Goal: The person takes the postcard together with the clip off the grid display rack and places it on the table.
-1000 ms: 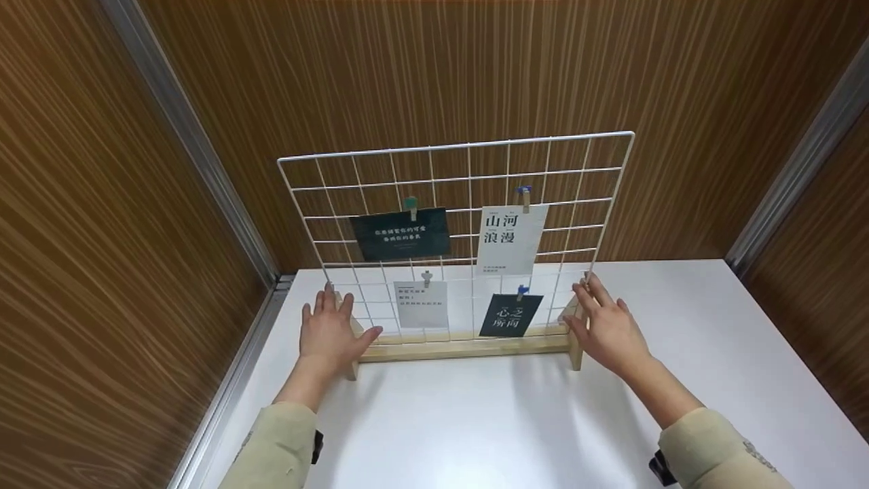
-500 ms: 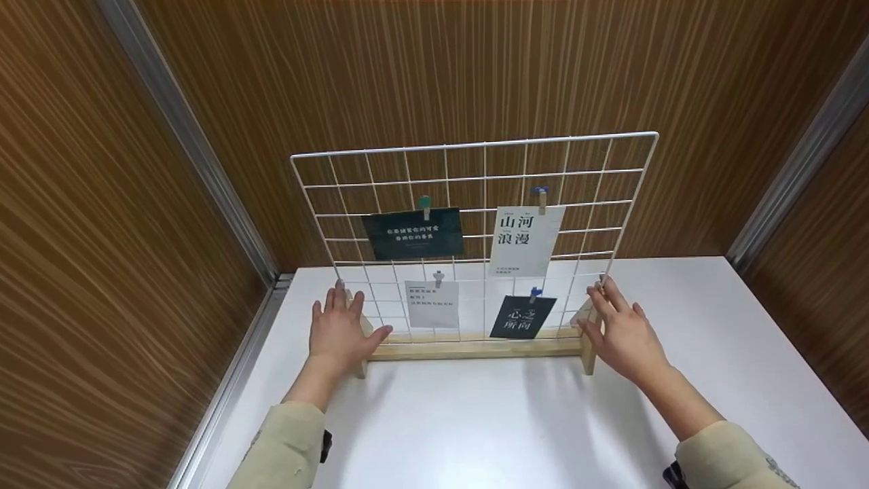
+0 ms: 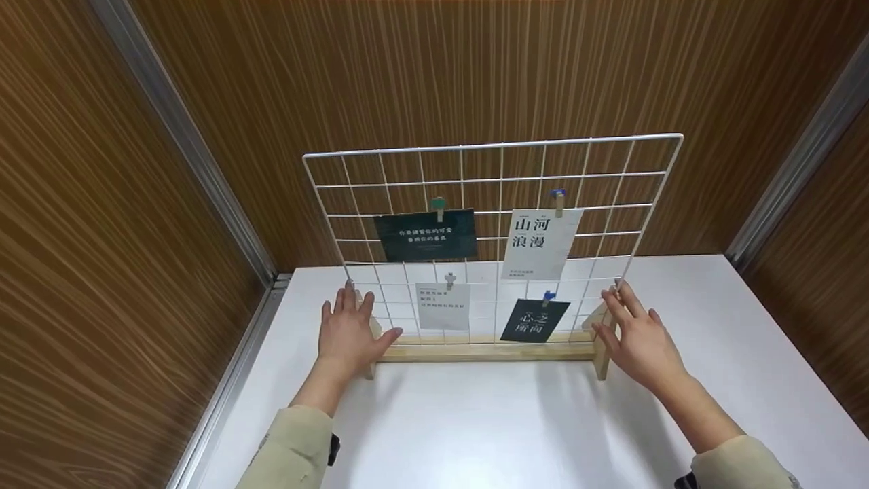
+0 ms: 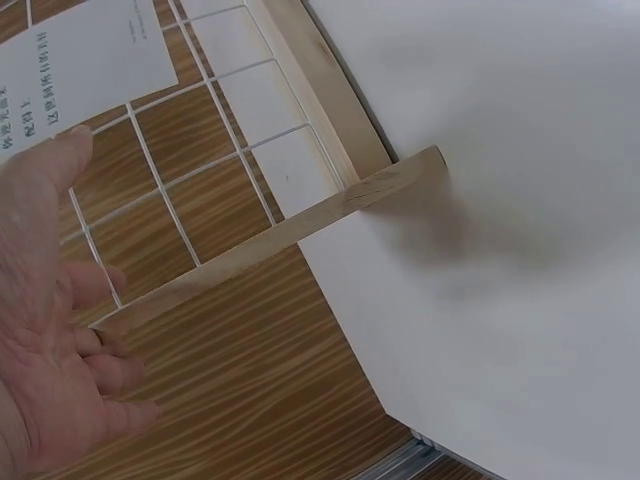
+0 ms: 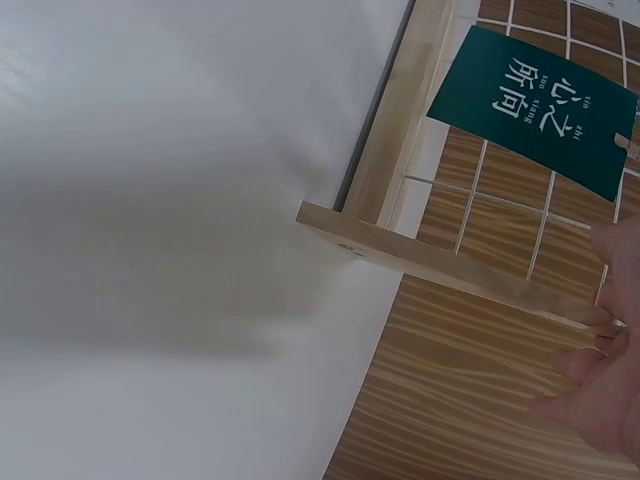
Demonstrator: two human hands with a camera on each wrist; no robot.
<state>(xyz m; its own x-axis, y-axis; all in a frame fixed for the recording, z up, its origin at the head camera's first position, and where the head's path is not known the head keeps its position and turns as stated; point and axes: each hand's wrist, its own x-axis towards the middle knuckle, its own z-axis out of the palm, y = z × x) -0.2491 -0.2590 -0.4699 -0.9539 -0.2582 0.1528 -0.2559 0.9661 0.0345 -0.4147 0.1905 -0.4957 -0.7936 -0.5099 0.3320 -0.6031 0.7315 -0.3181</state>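
A white wire grid (image 3: 502,145) stands upright in a wooden base (image 3: 485,352). Clothespins hold a dark green card (image 3: 426,238), a large white card (image 3: 541,255), a smaller white card (image 3: 443,316) and a small dark card (image 3: 535,320) on it. My left hand (image 3: 347,337) grips the top of the left wooden upright (image 4: 260,250), thumb spread toward the grid. At the opposite side my right hand (image 3: 643,345) grips the top of the right wooden upright (image 5: 450,262), fingers around its end. Parts of both hands lie outside the wrist views.
The stand sits on a white table (image 3: 475,421). Wood-grain panels enclose it at the back (image 3: 461,68) and both sides, with metal strips (image 3: 204,163) at the corners.
The grid stand has shifted to the right across the table, cards and clothespins with it. Both hands have moved along, staying at its two uprights.
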